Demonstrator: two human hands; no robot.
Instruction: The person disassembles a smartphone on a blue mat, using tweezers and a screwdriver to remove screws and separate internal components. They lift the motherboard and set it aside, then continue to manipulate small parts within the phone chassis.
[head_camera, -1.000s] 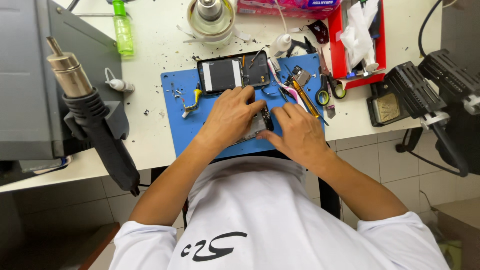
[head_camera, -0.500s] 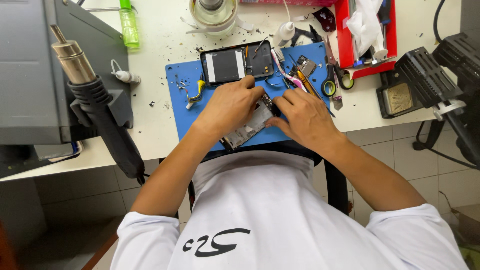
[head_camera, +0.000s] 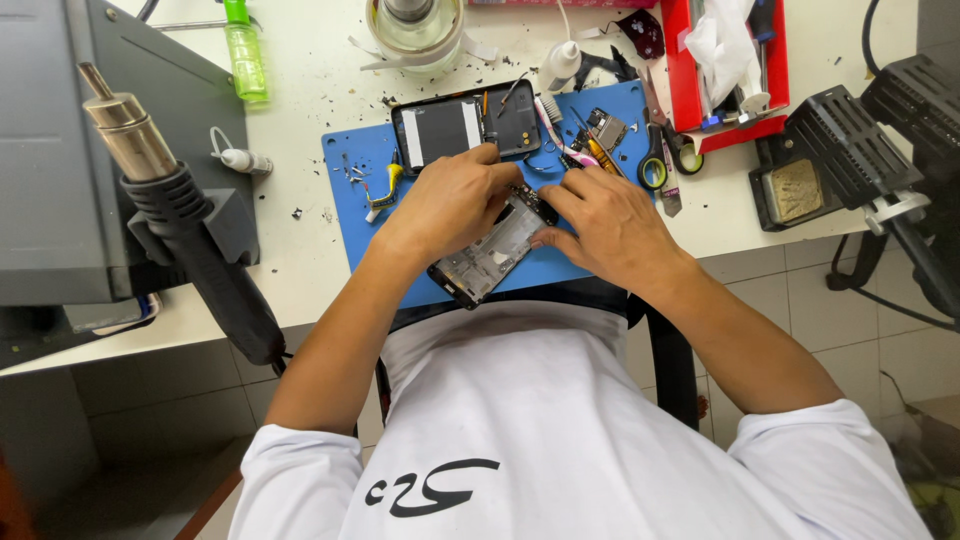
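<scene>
white table (head_camera: 300, 250) bears blue mat (head_camera: 350, 215) | hot-air gun (head_camera: 190, 230) stands off the mat's left side | opened phone frame (head_camera: 490, 250) lies tilted on the mat's near edge, between both hands | left hand (head_camera: 450, 205) grips its upper-left side, fingers closed on it | right hand (head_camera: 610, 225) pinches its right edge | scissors (head_camera: 655, 160) beyond the right hand

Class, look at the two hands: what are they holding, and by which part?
Both hold a phone frame at its far end: left hand from its left, right hand from its right.
</scene>
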